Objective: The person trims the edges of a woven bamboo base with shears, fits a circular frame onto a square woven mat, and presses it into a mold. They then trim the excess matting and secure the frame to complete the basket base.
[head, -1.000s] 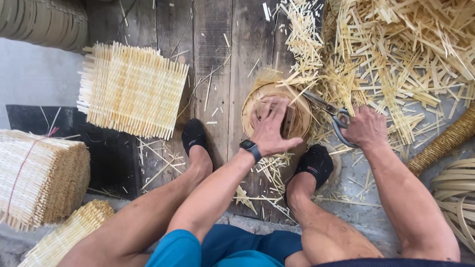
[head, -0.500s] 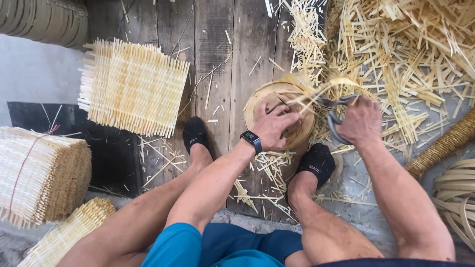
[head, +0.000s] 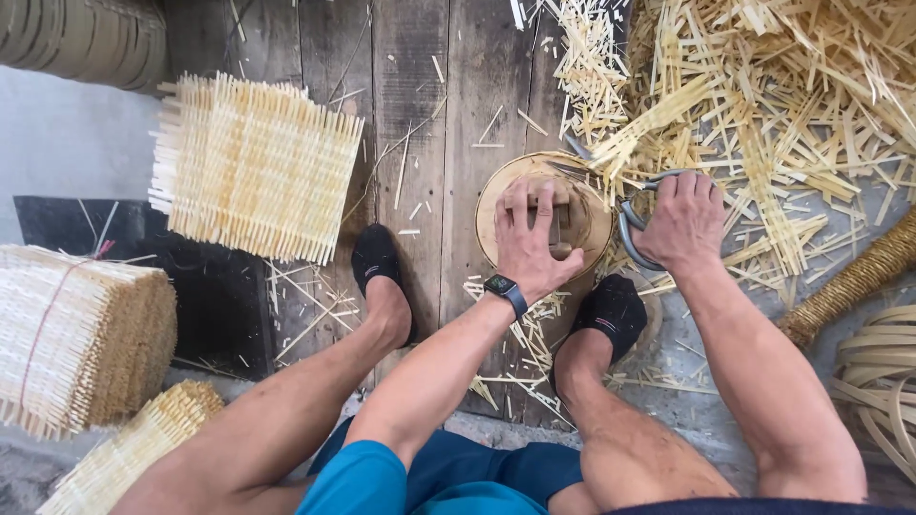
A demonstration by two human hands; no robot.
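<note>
Left hand point(head: 530, 240) flat on round woven piece point(head: 506, 195); right hand point(head: 683, 221) grips shears point(head: 632, 215).

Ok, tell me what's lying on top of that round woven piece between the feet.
The left hand presses flat on the round woven piece, covering its middle. The shears in the right hand reach over its upper right edge. What lies beneath the palm is hidden.
</note>
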